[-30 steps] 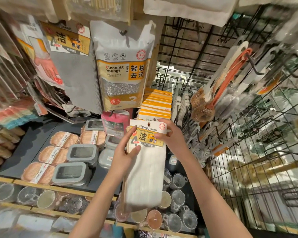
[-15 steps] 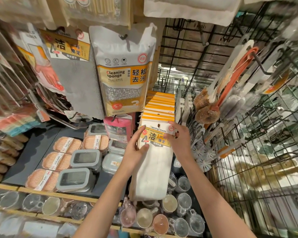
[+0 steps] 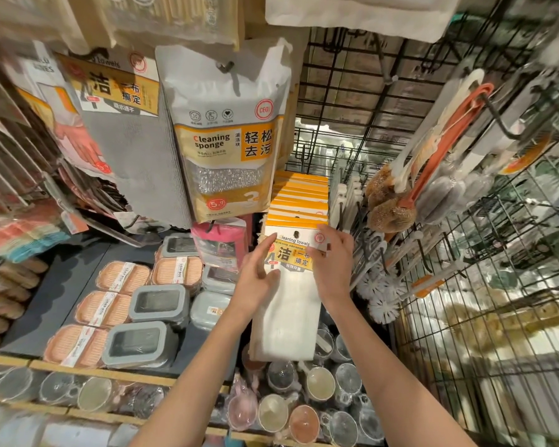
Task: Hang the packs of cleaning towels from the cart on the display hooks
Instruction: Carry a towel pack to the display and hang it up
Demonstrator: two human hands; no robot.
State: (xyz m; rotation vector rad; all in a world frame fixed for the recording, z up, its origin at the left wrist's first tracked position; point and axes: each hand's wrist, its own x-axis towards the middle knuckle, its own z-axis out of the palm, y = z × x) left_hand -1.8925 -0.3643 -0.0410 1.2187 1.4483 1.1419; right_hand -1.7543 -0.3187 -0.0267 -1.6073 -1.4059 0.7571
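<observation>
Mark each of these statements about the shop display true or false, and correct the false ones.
1. Both hands are at the towel pack. True.
2. The towel pack is white with an orange and white card on top. True.
3. The left hand grips a brush. False: its fingers lie straight against the pack's left edge.
4. The cleaning sponge bag hangs right of the brushes. False: it hangs to their left.
5. Soap boxes lie on the shelf to the left. True.

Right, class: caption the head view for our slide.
Both hands, left hand and right hand, set a cleaning towels pack on a full hook.
</observation>
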